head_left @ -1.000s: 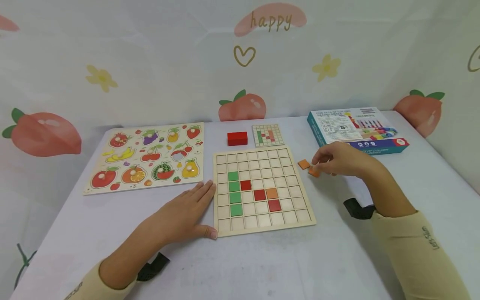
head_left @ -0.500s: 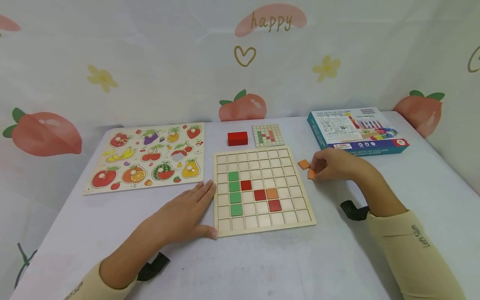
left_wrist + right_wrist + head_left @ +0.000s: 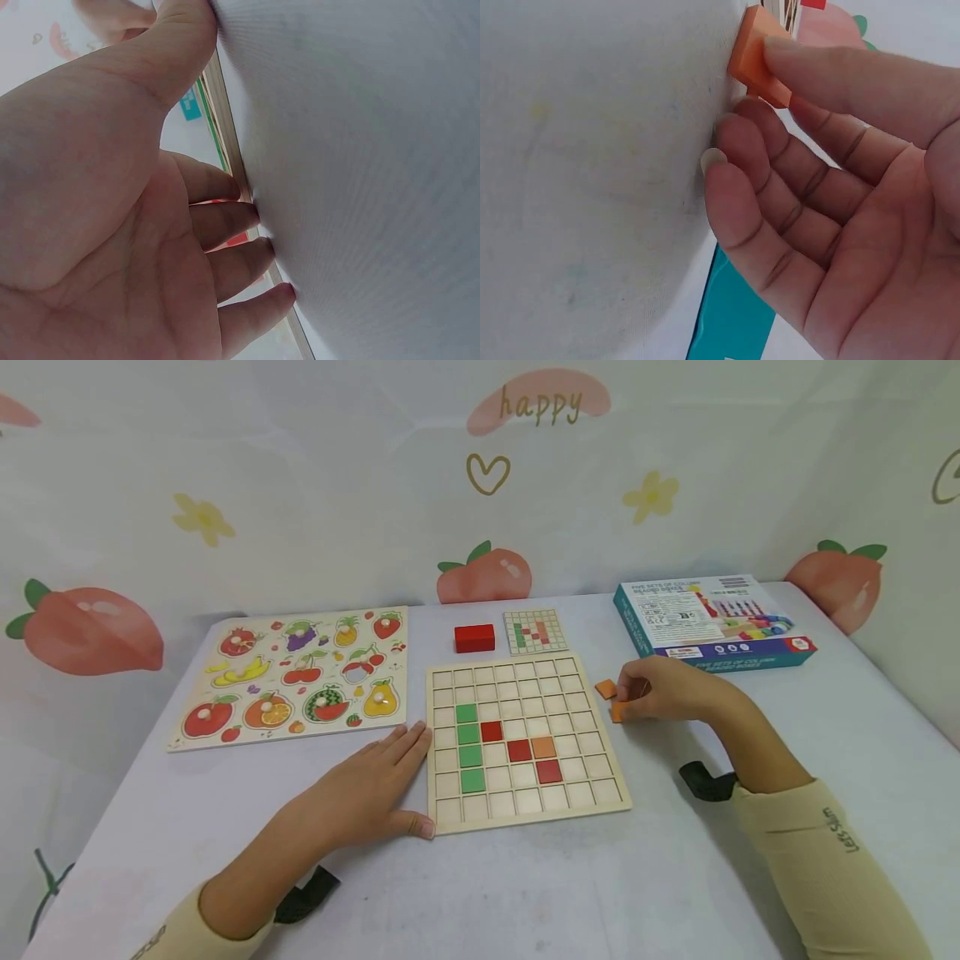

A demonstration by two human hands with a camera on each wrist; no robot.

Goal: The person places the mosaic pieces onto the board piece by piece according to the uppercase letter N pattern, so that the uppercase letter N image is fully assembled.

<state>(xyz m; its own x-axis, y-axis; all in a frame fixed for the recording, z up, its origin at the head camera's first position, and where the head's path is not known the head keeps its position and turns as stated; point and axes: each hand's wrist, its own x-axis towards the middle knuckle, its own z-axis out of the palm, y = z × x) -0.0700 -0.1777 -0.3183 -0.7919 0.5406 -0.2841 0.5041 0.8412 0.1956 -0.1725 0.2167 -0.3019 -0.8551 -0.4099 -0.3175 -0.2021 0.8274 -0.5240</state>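
My right hand is beside the board's right edge, thumb and finger pinching a small square orange tile low at the tabletop. Its other fingers curl loosely against the cloth. Just behind lies a second orange tile. With fingers extended, my left hand rests along the left edge of a wooden grid board, fingertips and thumb tip touching it. Green tiles fill part of one column on the board. To their right sit red tiles and a single orange tile.
Behind the board are a small pattern card with coloured squares and a red block. A fruit peg puzzle lies at the left. At the right back stands a teal game box, close behind my right hand.
My right hand has lowered onto the nearer orange tile and slid it slightly leftward and toward me. My left hand and the tiles on the board stay put.
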